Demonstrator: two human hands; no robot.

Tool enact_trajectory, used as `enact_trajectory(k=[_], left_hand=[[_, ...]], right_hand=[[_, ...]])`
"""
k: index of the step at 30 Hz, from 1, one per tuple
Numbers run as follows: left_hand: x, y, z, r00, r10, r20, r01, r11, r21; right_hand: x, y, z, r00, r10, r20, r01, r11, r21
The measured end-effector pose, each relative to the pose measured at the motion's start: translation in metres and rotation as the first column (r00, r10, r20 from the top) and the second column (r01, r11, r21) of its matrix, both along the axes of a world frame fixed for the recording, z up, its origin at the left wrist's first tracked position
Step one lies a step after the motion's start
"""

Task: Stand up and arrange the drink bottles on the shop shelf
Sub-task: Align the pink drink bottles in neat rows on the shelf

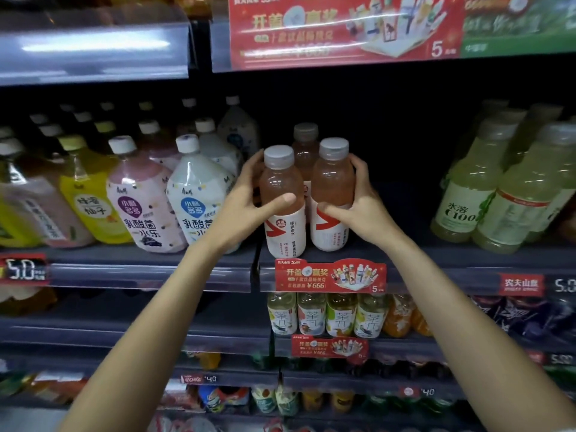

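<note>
At the front edge of the shelf [405, 255], near its middle, a person is holding two pink drink bottles upright, one in each hand. Her left hand [249, 199] is wrapping around the left bottle [282, 198], fingers curling behind it and the thumb lying across the front just above the white label. Her right hand [363, 204] is gripping the right bottle [332, 194] the same way, thumb pressing on the label's red mark, fingers curving round the far side. Both bottles are standing side by side, almost touching, with a third pink bottle [305, 148] standing just behind the gap between them (grey caps on all three). Toward the shelf's left end, milky white-capped bottles [146, 201] are leaning in rows; toward its right end, pale green bottles [505, 194] are standing. A red promotional tag [330, 275] is hanging on the shelf edge below the hands.
</note>
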State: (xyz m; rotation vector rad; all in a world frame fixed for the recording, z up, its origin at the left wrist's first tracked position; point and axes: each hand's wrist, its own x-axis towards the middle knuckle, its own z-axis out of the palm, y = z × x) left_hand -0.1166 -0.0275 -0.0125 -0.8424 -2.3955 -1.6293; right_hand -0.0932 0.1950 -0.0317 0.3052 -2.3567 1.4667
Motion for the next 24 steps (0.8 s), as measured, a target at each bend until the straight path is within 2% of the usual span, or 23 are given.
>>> enact_trajectory(k=[3,5,12,18,19,21,22,24], left_hand=[[0.004,0.01,-0.002,0.976,0.151,-0.157,-0.158,0.987,-0.038],[0.006,0.011,-0.002,0.96,0.194,-0.201,-0.205,0.978,-0.036],[0.008,0.004,-0.004,0.96,0.22,-0.171,-0.226,0.974,-0.017],[0.012,0.008,-0.008,0.943,0.274,-0.189,-0.276,0.961,0.015],[0.013,0.009,-0.009,0.94,0.28,-0.196,-0.283,0.959,0.015],[0.014,0.009,-0.011,0.934,0.293,-0.204,-0.295,0.955,0.019],[0.014,0.01,-0.011,0.931,0.301,-0.205,-0.302,0.953,0.027],[0.016,0.012,-0.011,0.93,0.312,-0.192,-0.307,0.95,0.056]], right_hand=[[0.002,-0.004,0.006,0.996,-0.063,-0.056,0.062,0.998,-0.022],[0.003,-0.006,0.012,0.992,-0.097,-0.084,0.094,0.995,-0.04],[0.004,-0.006,0.023,0.983,-0.143,-0.112,0.148,0.988,0.039],[0.01,0.01,0.024,0.963,-0.24,-0.121,0.246,0.969,0.033],[0.011,0.011,0.023,0.939,-0.296,-0.175,0.314,0.945,0.089],[0.015,0.008,0.024,0.846,-0.366,-0.387,0.474,0.849,0.233],[0.016,0.005,0.027,0.792,-0.342,-0.505,0.526,0.802,0.282],[0.017,-0.004,0.033,0.731,-0.191,-0.655,0.519,0.78,0.351]])
